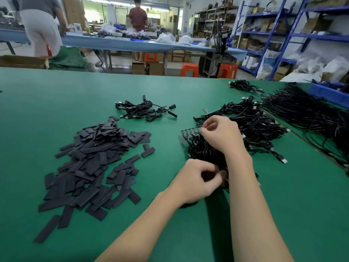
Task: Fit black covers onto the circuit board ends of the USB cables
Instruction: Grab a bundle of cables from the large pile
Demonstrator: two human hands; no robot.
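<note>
At the far right edge of the frame a blue bin [328, 94] is holding black cables, only partly showing. On the green table [56, 103], flat black covers [94, 163] are lying in a loose heap at left of centre. The right hand [220, 134], fingers curled, is pinching into the bundle of USB cables [255, 125] at the green circuit board ends [189, 132], right of centre. The left hand [196, 181], lower centre, is gripping the bundle's near end with curled fingers.
</note>
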